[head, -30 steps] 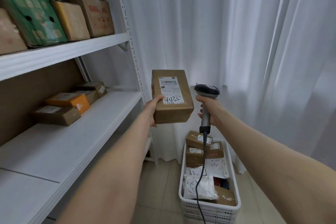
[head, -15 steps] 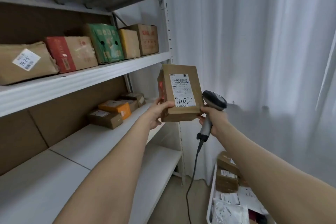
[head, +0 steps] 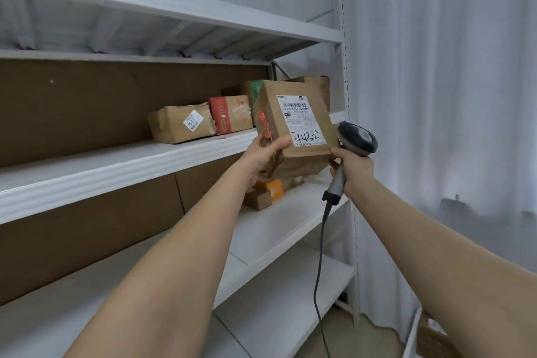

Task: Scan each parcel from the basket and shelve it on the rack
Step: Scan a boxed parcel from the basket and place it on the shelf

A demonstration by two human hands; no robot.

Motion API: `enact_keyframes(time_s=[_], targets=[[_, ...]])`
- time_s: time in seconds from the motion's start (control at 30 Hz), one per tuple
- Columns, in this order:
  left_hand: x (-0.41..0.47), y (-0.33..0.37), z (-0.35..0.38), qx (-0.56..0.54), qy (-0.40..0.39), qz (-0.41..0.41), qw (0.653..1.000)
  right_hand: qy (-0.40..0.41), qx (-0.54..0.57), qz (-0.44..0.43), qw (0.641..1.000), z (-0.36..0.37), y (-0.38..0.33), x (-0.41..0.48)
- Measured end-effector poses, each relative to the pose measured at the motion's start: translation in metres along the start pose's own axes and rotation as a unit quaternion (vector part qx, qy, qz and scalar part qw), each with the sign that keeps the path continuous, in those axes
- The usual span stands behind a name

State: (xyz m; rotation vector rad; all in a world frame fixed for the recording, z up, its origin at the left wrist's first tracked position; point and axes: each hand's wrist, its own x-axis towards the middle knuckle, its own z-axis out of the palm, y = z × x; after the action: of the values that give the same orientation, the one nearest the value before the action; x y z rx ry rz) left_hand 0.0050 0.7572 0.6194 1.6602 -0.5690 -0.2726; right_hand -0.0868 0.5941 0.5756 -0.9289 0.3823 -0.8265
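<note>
Left hand point(head: 266, 154) grips the parcel point(head: 293, 125) at its lower left edge, in the air level with the rack point(head: 116, 163) middle shelf, not shelved yet. Right hand point(head: 353, 167) wraps the scanner point(head: 357, 138) handle just beside it. Can't tell if it's scanned. Other parcels point(head: 183, 123) already shelved; basket point(head: 411, 337) contents mostly out of view.

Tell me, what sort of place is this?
Probably a small parcel depot or pickup point: a white metal rack holds labelled cardboard parcels, and someone holds a numbered parcel beside a corded barcode scanner.
</note>
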Motion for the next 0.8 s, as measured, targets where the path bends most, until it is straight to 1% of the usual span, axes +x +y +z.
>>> enact_keyframes(time_s=[0.1,0.2,0.37,0.53,0.7,0.8], targets=[[-0.019,0.021,-0.034,0.001,0.063,0.003,0.998,-0.053,0.010,0.004,0.999,0.040,-0.006,-0.017],[-0.034,0.045,-0.070,-0.030,0.117,-0.023,0.992,-0.089,0.010,0.004,0.996,0.082,-0.012,-0.034],[-0.053,0.080,-0.141,-0.063,0.164,-0.066,0.982,-0.142,-0.017,0.003,0.990,0.146,-0.012,-0.051],[-0.060,0.098,-0.214,-0.070,0.233,-0.105,0.964,-0.176,-0.029,0.007,0.984,0.208,-0.002,-0.063],[-0.042,0.097,-0.268,-0.075,0.262,-0.133,0.953,-0.236,-0.076,0.026,0.968,0.264,0.007,-0.069],[-0.025,0.089,-0.291,-0.081,0.274,-0.146,0.947,-0.247,-0.099,0.038,0.963,0.291,0.016,-0.070]])
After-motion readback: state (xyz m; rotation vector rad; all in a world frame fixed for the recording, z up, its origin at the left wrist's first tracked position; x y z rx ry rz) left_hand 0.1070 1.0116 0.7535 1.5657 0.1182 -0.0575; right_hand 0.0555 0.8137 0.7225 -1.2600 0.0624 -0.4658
